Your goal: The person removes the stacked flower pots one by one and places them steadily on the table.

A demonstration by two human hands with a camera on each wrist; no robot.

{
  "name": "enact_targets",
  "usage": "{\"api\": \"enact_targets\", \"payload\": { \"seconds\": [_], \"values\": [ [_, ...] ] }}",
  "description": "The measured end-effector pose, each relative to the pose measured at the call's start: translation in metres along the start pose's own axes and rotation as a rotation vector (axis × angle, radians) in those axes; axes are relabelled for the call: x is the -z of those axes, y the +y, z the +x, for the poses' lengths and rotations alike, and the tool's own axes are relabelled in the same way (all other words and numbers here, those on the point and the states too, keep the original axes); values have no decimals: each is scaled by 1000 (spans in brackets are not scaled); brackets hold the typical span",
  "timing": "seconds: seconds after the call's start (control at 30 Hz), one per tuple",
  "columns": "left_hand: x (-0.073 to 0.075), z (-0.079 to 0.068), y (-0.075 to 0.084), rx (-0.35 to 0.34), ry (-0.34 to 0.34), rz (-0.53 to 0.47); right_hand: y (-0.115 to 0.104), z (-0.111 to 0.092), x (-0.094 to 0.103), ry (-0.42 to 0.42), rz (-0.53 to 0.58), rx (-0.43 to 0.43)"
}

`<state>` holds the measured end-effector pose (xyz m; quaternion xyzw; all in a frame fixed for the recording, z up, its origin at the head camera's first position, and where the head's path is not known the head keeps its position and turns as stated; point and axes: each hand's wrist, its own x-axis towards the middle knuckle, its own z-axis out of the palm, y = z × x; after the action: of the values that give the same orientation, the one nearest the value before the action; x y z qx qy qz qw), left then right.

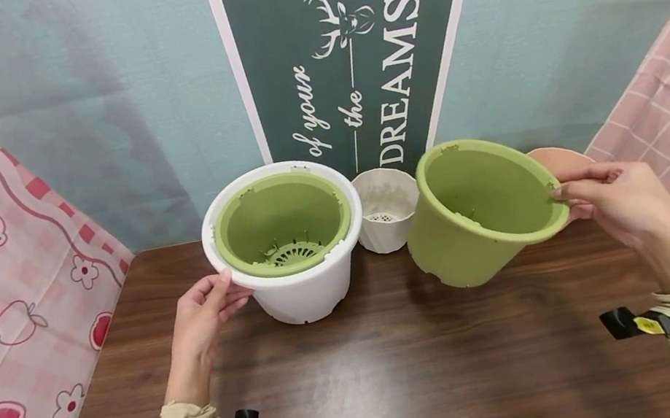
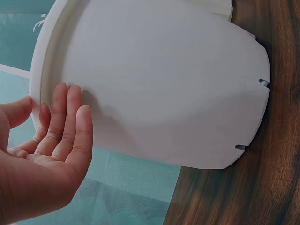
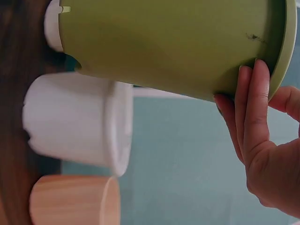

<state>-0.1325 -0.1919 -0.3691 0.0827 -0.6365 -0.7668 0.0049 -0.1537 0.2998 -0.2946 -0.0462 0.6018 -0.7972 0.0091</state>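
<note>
At the left stands a white flowerpot (image 1: 306, 299) on the table, with a green flowerpot (image 1: 282, 210) nested inside it. My left hand (image 1: 203, 320) pinches the white pot's rim; in the left wrist view its thumb is on the rim and the fingers extend below it. My right hand (image 1: 623, 201) pinches the rim of a second green flowerpot (image 1: 479, 236), fingers against its outer wall in the right wrist view. This pot is tilted, its mouth partly toward me, and its base appears raised off the table.
A small fluted white pot (image 1: 386, 234) stands between the two larger pots. Behind the held pot, the right wrist view shows another white pot (image 3: 70, 122) and an orange pot (image 3: 68, 201). Curtains back the brown wooden table (image 1: 365, 389).
</note>
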Motion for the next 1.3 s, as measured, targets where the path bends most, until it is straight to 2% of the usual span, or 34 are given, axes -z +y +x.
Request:
{"api": "enact_targets", "payload": {
  "seconds": [0.1, 0.4, 0.8, 1.07, 1.3],
  "values": [
    [0, 0, 0, -1, 0, 7, 7, -8, 15, -13, 21, 10],
    [-1, -1, 0, 11, -6, 18, 27, -27, 55, 11, -15, 20],
    [-1, -1, -1, 0, -8, -8, 46, -46, 99, 82, -13, -5],
    [0, -1, -1, -14, -10, -21, 50, -54, 119, 149, -71, -36],
    [0, -1, -1, -10, -11, -25, 53, -57, 129, 180, -22, -24]
  ]
}}
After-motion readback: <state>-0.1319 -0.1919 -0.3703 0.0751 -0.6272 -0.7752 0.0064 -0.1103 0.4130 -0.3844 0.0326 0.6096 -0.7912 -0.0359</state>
